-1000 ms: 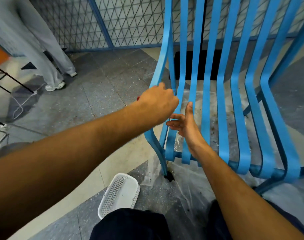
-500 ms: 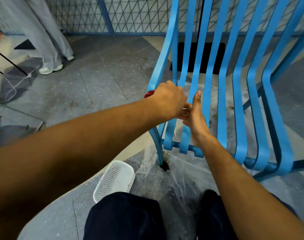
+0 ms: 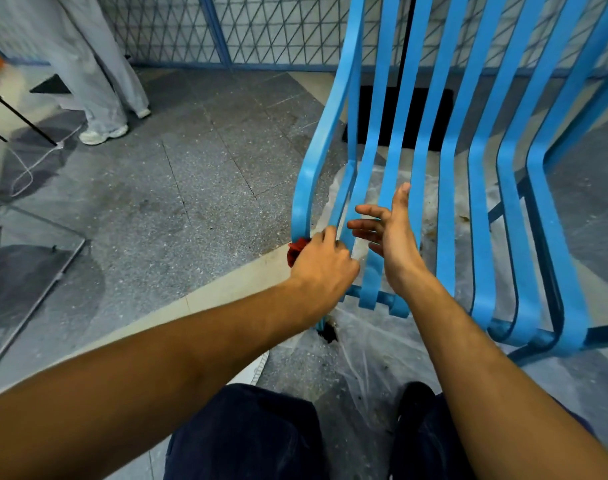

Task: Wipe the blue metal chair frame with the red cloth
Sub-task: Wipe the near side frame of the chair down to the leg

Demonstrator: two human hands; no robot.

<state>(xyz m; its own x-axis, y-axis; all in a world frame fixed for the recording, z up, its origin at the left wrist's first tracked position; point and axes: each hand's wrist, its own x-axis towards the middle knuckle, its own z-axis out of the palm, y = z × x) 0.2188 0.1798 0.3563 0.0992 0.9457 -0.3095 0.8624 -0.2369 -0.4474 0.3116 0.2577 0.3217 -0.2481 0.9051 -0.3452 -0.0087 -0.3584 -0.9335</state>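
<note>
The left hand is closed around the cloth, which is bunched so that only a red tuft shows past the knuckles. The fist presses it against the outermost left slat of the chair, low down where the slat curves from back into seat. Wrapping the cloth round the slat this way probably lets one stroke clean its front and edges together.

The right hand is open, fingers spread and thumb up, holding nothing. It sits among the next slats just beside the left hand, with its palm turned toward the left one. Whether it touches the metal I cannot tell; it looks placed to steady the chair against the push of wiping.

The chair is blue, made of long parallel slats that bend from back to seat and end on a crossbar near the person's knees. Beneath it lies a plastic sheet, clear and speckled with dirt, apparently laid to catch what comes off. Past it is a grey tiled floor, then a mesh fence behind. At far left a second person's legs in pale trousers stand well apart from the work.

Judging by the cloth's place on the outermost slat, most slats remain to be wiped.
</note>
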